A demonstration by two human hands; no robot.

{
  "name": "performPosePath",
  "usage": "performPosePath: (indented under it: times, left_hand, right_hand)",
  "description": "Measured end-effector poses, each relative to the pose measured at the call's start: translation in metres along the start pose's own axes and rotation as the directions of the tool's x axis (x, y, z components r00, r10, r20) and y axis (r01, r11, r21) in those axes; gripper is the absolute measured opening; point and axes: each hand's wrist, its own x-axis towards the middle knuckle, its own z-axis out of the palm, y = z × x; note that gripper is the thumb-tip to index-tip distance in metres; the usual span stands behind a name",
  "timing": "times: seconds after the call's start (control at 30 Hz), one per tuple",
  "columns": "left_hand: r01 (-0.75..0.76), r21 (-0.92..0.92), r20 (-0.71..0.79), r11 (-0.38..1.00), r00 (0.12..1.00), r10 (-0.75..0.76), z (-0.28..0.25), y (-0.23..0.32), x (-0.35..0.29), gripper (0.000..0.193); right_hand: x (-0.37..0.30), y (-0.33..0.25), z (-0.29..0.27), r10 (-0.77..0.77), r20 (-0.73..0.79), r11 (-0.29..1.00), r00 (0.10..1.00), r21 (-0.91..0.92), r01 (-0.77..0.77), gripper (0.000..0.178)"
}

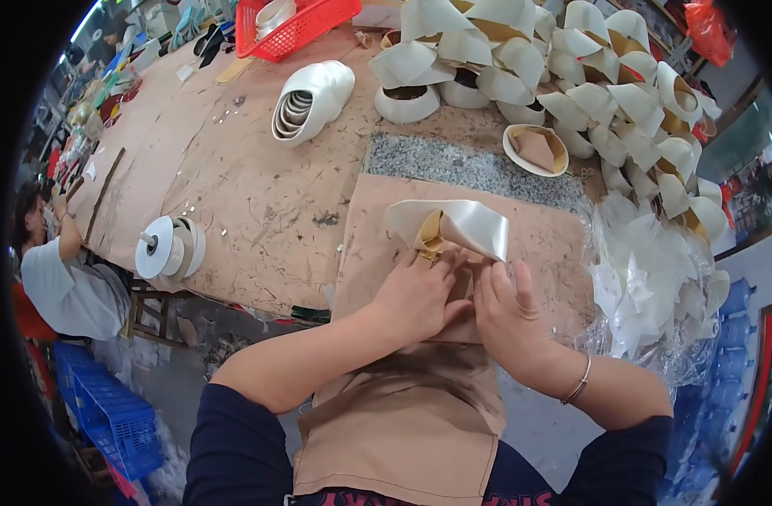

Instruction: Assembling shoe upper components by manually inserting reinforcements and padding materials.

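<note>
A glossy white curved piece with a tan lining (475, 226), perhaps a shoe upper, lies on a brown work sheet (373, 253) in front of me. My left hand (420, 295) grips its near edge, with fingers bent against the tan lining. My right hand (508, 308) is closed at the piece's near right corner, thumb and fingers pressed together there. The two hands are close to each other, and the fingertips are partly hidden by the piece and the hands themselves. A tan apron (403, 447) covers my lap below the table edge.
Many similar white pieces (521, 63) are heaped behind and right. Nested white pieces (314, 101) stand farther left, near a red basket (297, 29). A tape roll (171, 247) sits at the left edge, clear plastic (647, 278) at right. Another person (74, 278) sits far left.
</note>
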Motion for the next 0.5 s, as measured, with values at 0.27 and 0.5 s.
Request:
performPosePath:
  times: [0.27, 0.5]
  left_hand:
    - [0.141, 0.077, -0.093, 0.987, 0.987, -0.134, 0.001, -0.002, 0.009, 0.046]
    - [0.018, -0.237, -0.413, 0.971, 0.903, -0.118, -0.031, 0.021, -0.015, 0.025]
  right_hand:
    - [0.041, 0.058, -0.009, 0.370, 0.384, 0.058, 0.846, 0.899, -0.434, 0.023]
    - [0.072, 0.022, -0.011, 0.218, 0.610, -0.958, 0.762, -0.014, 0.286, 0.012]
